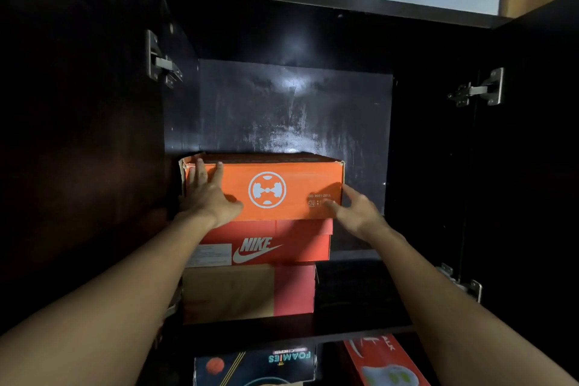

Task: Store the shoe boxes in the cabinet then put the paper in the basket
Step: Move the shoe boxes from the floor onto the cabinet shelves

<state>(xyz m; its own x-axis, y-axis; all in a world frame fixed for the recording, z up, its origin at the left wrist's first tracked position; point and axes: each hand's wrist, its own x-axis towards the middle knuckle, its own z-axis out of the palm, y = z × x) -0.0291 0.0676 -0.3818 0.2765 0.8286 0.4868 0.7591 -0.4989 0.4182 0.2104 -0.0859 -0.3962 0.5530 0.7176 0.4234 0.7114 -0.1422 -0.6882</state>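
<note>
Grips wide: left hand (209,195) and right hand (355,209) touch the orange box (293,180). Nike box (300,246) beneath, at the shelf's (360,301) left edge.

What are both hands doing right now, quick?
Left hand: open, fingers flat on the front of the orange box.
Right hand: open, fingers spread by the box's lower right corner; contact unclear.

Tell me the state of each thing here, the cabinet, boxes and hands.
Cabinet: both doors open.
Orange box: closed, top of stack.
Nike box: lid on, middle of stack.
Bottom box: under both.
Left hand: fingers straight, pressed flat on orange box front.
Right hand: fingers spread, at its lower right corner.
</note>
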